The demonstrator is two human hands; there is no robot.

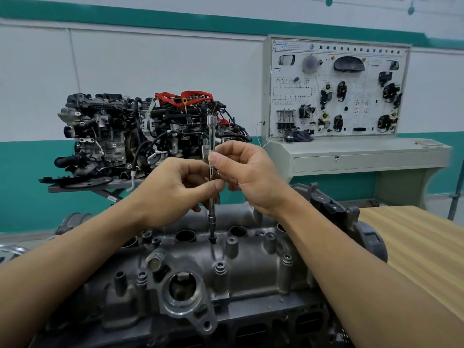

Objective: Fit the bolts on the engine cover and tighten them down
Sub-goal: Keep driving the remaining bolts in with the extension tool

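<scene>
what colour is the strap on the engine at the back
Red; the strap shows best in the head view.

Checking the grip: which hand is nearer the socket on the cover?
Left. The left hand pinches the bar lower down, closer above the socket; the right hand pinches it higher up.

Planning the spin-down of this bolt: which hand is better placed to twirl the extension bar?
Probably right. The right hand pinches the extension bar at its knurled section, good for twirling; the left hand pinches the smooth shaft lower down, better for steadying.
</scene>
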